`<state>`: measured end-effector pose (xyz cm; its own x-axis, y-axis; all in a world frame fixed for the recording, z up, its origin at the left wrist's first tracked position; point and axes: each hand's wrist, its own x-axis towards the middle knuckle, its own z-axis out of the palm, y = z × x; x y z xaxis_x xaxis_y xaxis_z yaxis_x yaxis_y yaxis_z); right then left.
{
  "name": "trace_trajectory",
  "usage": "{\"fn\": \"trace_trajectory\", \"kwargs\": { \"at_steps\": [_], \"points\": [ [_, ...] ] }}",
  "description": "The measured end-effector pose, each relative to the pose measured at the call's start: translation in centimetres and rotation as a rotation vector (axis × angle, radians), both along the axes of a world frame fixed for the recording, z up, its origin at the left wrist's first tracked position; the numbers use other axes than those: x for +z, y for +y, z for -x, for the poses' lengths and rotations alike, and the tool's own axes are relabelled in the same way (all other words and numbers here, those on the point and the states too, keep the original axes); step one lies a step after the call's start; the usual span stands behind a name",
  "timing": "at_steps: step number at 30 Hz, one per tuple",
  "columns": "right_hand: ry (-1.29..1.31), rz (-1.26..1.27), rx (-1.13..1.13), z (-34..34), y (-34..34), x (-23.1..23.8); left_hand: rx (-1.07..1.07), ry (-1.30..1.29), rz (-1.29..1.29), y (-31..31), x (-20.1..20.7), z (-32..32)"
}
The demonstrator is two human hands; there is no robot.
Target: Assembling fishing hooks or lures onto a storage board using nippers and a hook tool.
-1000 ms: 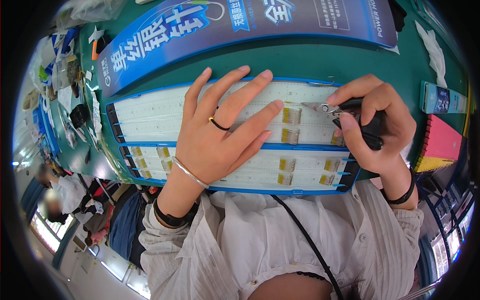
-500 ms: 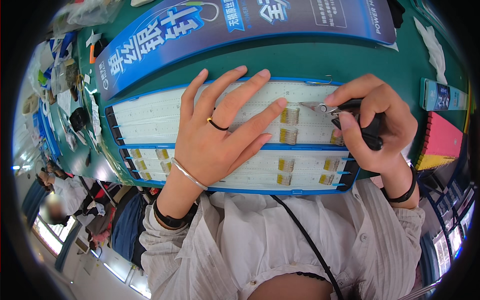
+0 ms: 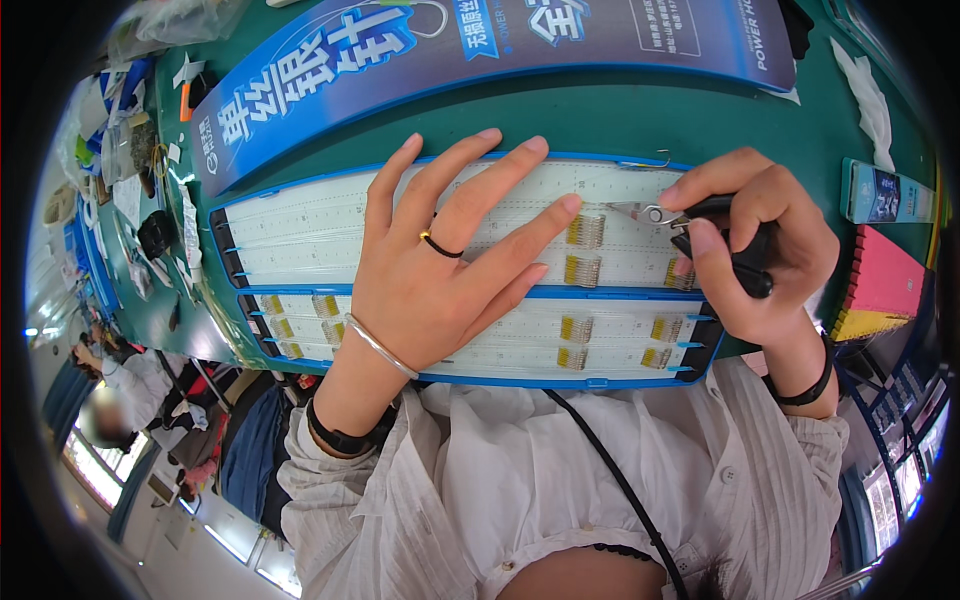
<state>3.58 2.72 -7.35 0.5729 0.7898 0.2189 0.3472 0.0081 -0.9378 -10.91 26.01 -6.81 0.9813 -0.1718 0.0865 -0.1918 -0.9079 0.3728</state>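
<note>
A long, flat rig case (image 3: 480, 290) lies unfolded in front of me, with two white scale-marked panels and blue edges. Thin lines run along its panels, and small clusters of gold-and-silver wire pieces (image 3: 585, 231) sit on them. Fingers spread, my left hand (image 3: 440, 250) rests across both panels, its index fingertip beside the upper cluster. My right hand (image 3: 765, 235) is closed round small pliers (image 3: 735, 240) with black handles. The pliers' pointed metal jaws reach toward my left index fingertip, just above that cluster. Whether they grip a line is too small to tell.
A long blue printed box lid (image 3: 430, 75) lies beyond the case on the green table (image 3: 640, 110). To the right are a teal box (image 3: 885, 190), a pink notebook (image 3: 885, 270) and crumpled tissue (image 3: 862, 100). Clutter covers the left end; another person (image 3: 130, 390) sits farther left.
The case and both hands appear slightly farther right in the picture. The pliers still point at the same spot, and both hands keep nearly the same pose.
</note>
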Motion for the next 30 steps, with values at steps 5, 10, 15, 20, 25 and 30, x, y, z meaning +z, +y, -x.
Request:
{"fn": "trace_trajectory", "kwargs": {
  "at_steps": [5,10,15,20,25,30],
  "points": [
    [-0.048,0.004,0.0,-0.23,0.08,0.08,0.001,-0.002,0.003,-0.02,-0.14,-0.1],
    [-0.059,0.003,0.001,-0.26,-0.03,0.12,0.003,-0.008,-0.01,-0.14,-0.1,-0.12],
    [-0.072,0.024,0.022,-0.25,0.22,0.27,0.005,-0.012,0.004,-0.15,-0.25,-0.07],
    [-0.038,0.037,0.026,-0.02,0.31,0.41,0.008,-0.026,0.043,0.06,-0.5,0.17],
    [0.0,0.015,0.008,0.1,0.15,0.18,0.021,-0.019,0.07,0.1,-0.46,0.17],
    [-0.023,0.013,0.022,-0.14,0.07,0.22,0.017,-0.039,0.086,0.16,-0.64,0.25]
  ]
}}
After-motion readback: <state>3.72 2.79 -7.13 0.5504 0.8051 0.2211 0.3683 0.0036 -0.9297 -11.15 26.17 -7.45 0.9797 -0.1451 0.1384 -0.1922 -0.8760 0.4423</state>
